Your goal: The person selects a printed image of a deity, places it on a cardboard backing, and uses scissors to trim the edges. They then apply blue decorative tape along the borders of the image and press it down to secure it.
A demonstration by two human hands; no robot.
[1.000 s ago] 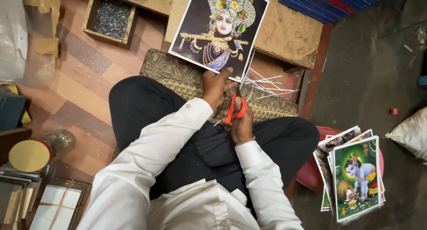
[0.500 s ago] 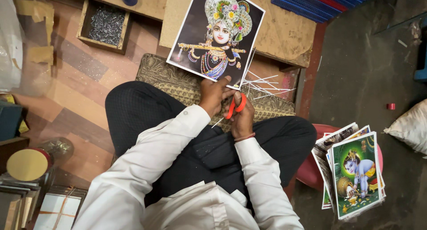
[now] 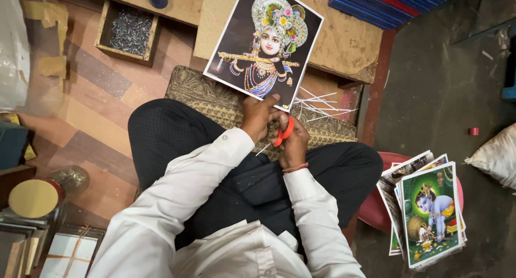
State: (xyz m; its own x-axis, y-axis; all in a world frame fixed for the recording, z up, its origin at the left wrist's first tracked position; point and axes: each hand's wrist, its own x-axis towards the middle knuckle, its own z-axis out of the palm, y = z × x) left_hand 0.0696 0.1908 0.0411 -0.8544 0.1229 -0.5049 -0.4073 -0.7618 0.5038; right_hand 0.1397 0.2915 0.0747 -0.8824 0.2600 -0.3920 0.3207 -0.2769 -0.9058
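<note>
Step in hand, by the look of it: trimming the border of a glossy printed picture [image 3: 265, 47]. The left hand [image 3: 257, 115] pinches its lower edge above the lap; the right hand [image 3: 293, 143] is closed around red-handled scissors [image 3: 284, 132] at that edge. Thin white paper slivers [image 3: 322, 103] lie on the woven mat [image 3: 215, 98]; the next cut likely calls for a steady, straight feed.

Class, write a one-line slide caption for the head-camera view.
Seated person's left hand holds a glossy picture print while the right hand works red-handled scissors at its lower edge.
</note>
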